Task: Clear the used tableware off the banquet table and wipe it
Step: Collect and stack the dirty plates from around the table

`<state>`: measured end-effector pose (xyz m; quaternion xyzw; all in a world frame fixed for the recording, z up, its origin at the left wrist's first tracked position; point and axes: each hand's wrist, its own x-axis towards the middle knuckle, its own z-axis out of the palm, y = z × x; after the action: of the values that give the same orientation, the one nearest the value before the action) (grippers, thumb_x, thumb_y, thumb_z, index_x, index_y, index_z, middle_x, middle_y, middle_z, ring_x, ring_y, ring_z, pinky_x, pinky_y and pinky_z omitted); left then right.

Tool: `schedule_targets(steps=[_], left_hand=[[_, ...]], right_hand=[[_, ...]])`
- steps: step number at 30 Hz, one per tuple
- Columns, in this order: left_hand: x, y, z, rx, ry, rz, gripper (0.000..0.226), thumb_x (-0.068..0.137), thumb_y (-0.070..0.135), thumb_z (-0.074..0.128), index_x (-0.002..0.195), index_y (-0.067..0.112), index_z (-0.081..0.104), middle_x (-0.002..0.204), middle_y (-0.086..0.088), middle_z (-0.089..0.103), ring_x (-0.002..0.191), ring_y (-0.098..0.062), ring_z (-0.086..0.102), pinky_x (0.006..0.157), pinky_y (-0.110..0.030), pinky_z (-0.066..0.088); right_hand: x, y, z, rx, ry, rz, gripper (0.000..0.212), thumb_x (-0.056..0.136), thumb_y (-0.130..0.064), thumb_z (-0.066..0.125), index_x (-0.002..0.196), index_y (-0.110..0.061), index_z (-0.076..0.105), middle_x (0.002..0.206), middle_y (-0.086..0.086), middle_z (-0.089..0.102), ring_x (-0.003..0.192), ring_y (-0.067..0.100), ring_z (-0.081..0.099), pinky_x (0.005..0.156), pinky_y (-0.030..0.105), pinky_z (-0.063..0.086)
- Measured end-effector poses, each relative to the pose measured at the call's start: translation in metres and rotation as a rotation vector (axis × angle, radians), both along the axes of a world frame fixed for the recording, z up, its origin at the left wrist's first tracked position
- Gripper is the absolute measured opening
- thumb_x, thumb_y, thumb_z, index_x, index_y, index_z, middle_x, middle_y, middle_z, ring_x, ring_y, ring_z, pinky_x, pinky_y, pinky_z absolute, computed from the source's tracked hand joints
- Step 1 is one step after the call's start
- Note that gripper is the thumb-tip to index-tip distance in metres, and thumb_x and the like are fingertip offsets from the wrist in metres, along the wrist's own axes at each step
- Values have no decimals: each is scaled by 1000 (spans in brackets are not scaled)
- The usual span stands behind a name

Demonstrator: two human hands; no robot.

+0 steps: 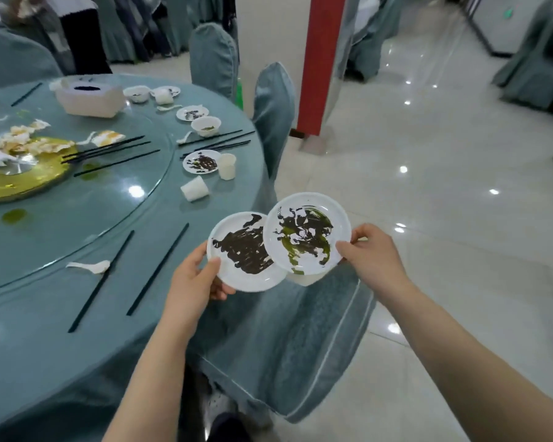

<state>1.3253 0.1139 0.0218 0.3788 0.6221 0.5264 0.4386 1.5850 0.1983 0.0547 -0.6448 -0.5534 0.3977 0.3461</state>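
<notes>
Clearing step: my left hand (196,275) grips one dirty plate (246,253), my right hand (372,253) pinches another plate (307,232). Next I'd stack them; the counter (61,224) isn't cleared.

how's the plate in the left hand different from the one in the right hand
The left-hand plate carries a dark brown smear only; the right-hand plate has dark smears mixed with green. The right-hand plate overlaps the left-hand plate's rim and lies on top there. The left hand grips its plate at the near left edge, thumb on the rim; the right hand pinches its plate at the right edge. Both are small, round, white, used, and held off the table.
</notes>
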Motion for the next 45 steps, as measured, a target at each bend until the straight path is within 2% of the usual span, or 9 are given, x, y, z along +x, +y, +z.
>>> schedule_targets(steps=[2, 4, 14, 19, 23, 28, 34, 40, 45], left_hand=[[38, -4, 4, 28, -12, -78, 41, 99, 14, 43, 109, 48, 63, 64, -10, 68, 52, -16, 59, 48, -24, 49], [80, -5, 6, 46, -15, -142, 44, 98, 12, 44, 103, 50, 65, 66, -10, 69, 51, -15, 59, 46, -23, 48], [229, 16, 15, 43, -43, -473, 36, 100, 10, 42, 131, 24, 53, 57, -4, 65, 47, -10, 59, 46, -17, 45], [271, 46, 17, 37, -11, -521, 35, 100, 13, 41, 128, 28, 55, 60, -7, 67, 51, -12, 60, 49, -20, 48], [292, 81, 14, 2, -20, -504, 35, 101, 13, 39, 124, 32, 56, 62, -8, 68, 50, -12, 60, 50, -22, 50], [307, 151, 13, 38, -49, -455, 35, 101, 15, 37, 127, 29, 56, 68, -5, 68, 56, -12, 60, 53, -23, 51], [323, 247, 20, 54, -22, -419, 32, 102, 22, 39, 126, 36, 56, 78, -15, 70, 66, -23, 59, 69, -42, 51], [321, 319, 25, 20, 14, -387, 28, 102, 32, 40, 118, 48, 55, 80, -14, 72, 65, -23, 65, 69, -40, 53], [311, 371, 17, -9, 48, -171, 35, 99, 23, 47, 113, 54, 55, 79, -12, 73, 63, -22, 67, 67, -42, 57]], right_hand=[[36, -17, 5, -5, 33, -21, 12, 73, -15, 65, 77, -18, 54, 70, 0, 71, 66, 15, 68, 61, 36, 53], [78, -38, 10, 2, 42, -47, 12, 74, -15, 65, 77, -17, 53, 65, 0, 70, 55, 6, 63, 56, 31, 46], [226, -89, 25, 12, 74, -248, 11, 81, -19, 68, 91, -17, 63, 61, -3, 70, 49, 2, 59, 47, 13, 44], [249, -66, 20, 18, 107, -282, 9, 83, -22, 68, 91, -23, 64, 63, -7, 71, 48, 0, 58, 48, 11, 44], [260, -24, 16, 4, 80, -191, 14, 86, -23, 62, 92, -36, 65, 67, -13, 71, 53, -3, 58, 51, 10, 43], [271, 63, 10, -38, 52, -67, 33, 89, -22, 58, 106, -50, 61, 74, -15, 70, 62, -1, 61, 62, 20, 44], [280, 177, 17, -54, 141, 51, 60, 87, -7, 57, 77, -66, 60, 72, -8, 72, 63, 6, 66, 58, 17, 52], [277, 269, 15, -37, 154, 124, 58, 80, 2, 57, 78, -56, 65, 69, -10, 71, 60, 3, 61, 63, 20, 56], [262, 351, 13, -43, 152, 274, 57, 78, 1, 60, 76, -56, 67, 69, -8, 70, 57, 3, 58, 66, 25, 56]])
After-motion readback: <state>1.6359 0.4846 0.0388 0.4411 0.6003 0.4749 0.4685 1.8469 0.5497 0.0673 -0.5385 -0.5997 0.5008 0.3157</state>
